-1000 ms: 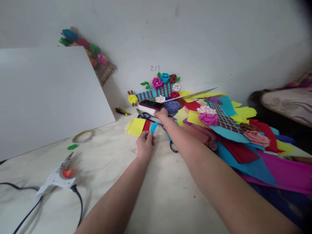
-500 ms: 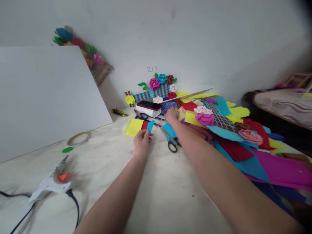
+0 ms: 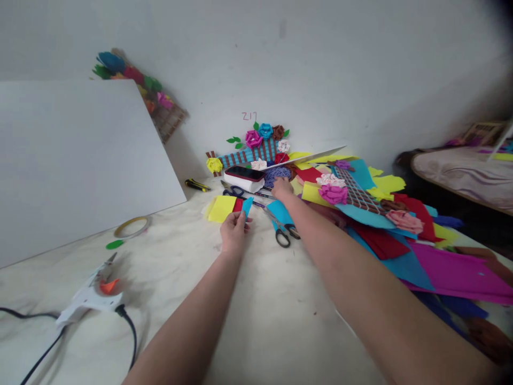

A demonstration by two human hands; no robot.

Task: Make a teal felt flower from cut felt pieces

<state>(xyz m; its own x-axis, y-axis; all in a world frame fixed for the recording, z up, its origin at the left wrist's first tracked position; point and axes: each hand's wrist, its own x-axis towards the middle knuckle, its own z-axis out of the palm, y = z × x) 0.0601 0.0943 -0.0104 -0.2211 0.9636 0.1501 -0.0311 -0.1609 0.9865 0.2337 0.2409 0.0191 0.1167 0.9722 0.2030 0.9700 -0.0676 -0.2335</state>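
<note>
The fingers of the left hand are pinched together on a small blue paper piece, which sticks up past their tips. If they squeeze too hard, the thin paper could bend; if they go loose, it could drop.

The fingers of the right hand point down by the purple string. The back of the hand hides them, so I can't tell how open they are or whether they have hold of anything. The string looks tangled, so a snag could drag the whole bunch.

Just left of the right fingers, a phone sits on a white box. A bump could make it slide off.

The black scissors lie right of the left fingers, with their points near them. If the right arm knocks the handles, the points could swing and poke.

The glue gun is well left of the left fingers. I can't tell if it is hot; if so, touching its tip could burn.
</note>
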